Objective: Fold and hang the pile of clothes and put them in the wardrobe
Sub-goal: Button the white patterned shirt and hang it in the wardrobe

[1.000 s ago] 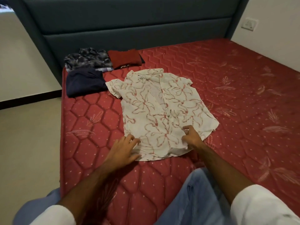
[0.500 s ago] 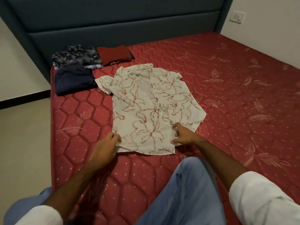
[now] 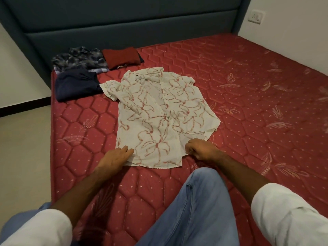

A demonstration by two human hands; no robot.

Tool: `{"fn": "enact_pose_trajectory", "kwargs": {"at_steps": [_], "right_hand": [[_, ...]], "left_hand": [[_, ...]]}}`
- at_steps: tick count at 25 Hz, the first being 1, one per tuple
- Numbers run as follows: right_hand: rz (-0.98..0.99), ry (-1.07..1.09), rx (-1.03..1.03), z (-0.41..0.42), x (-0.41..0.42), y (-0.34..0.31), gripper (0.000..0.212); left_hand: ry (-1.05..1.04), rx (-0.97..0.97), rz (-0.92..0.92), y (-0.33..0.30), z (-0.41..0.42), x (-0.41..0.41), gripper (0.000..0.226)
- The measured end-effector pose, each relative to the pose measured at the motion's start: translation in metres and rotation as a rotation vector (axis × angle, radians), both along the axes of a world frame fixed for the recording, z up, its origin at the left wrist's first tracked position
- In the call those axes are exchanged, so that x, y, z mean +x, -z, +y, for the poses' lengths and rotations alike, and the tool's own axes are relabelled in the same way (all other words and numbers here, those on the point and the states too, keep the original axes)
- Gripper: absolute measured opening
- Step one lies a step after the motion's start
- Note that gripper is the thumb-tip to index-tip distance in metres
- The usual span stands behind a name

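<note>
A white short-sleeved shirt (image 3: 159, 114) with a red floral print lies spread flat on the red mattress (image 3: 248, 96), collar towards the headboard. My left hand (image 3: 115, 157) rests on the shirt's near left hem corner and pinches it. My right hand (image 3: 200, 150) has curled fingers gripping the near right hem corner. Three folded garments lie behind the shirt at the left: a dark patterned one (image 3: 79, 59), a red one (image 3: 120, 56) and a navy one (image 3: 76, 84).
A dark grey padded headboard (image 3: 133, 23) runs along the far side. My knee in blue jeans (image 3: 200, 206) rests on the mattress near edge. Beige floor (image 3: 23, 148) lies left of the bed. A wall socket (image 3: 256, 15) is at the upper right.
Both hands have slid along the hem to its corners and closed on the fabric. The hem now lies straighter and flatter.
</note>
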State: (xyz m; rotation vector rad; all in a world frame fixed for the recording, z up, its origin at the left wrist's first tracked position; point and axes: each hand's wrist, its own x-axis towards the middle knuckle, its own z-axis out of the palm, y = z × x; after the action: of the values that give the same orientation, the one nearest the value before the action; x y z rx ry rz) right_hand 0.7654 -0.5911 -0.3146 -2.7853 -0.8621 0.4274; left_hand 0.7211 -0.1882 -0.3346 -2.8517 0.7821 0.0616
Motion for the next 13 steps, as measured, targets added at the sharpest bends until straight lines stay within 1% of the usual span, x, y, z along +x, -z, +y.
{"fn": "enact_pose_trajectory", "kwargs": {"at_steps": [2, 3, 5, 6, 9, 11, 13], "right_hand": [[0.203, 0.074, 0.013, 0.0, 0.004, -0.005, 0.018], [0.303, 0.088, 0.012, 0.0, 0.005, -0.009, 0.016], [0.43, 0.066, -0.003, 0.003, 0.002, -0.016, 0.013], [0.476, 0.05, -0.016, 0.008, -0.002, -0.018, 0.014], [0.602, 0.033, -0.129, 0.023, -0.013, -0.019, 0.015], [0.663, 0.05, -0.207, 0.031, -0.016, -0.023, 0.012], [0.709, 0.119, -0.162, 0.038, -0.013, -0.028, 0.012]], "left_hand": [[-0.003, 0.02, 0.123, -0.007, 0.009, -0.001, 0.03], [-0.002, 0.048, 0.213, -0.012, 0.013, -0.001, 0.032], [-0.012, 0.125, 0.446, -0.025, 0.015, -0.002, 0.035], [-0.022, 0.149, 0.526, -0.029, 0.013, -0.005, 0.033], [-0.025, 0.242, 0.651, -0.029, 0.007, -0.015, 0.031], [-0.075, 0.257, 0.714, -0.029, 0.005, -0.019, 0.032], [-0.147, 0.243, 0.79, -0.038, -0.003, -0.017, 0.03]]}}
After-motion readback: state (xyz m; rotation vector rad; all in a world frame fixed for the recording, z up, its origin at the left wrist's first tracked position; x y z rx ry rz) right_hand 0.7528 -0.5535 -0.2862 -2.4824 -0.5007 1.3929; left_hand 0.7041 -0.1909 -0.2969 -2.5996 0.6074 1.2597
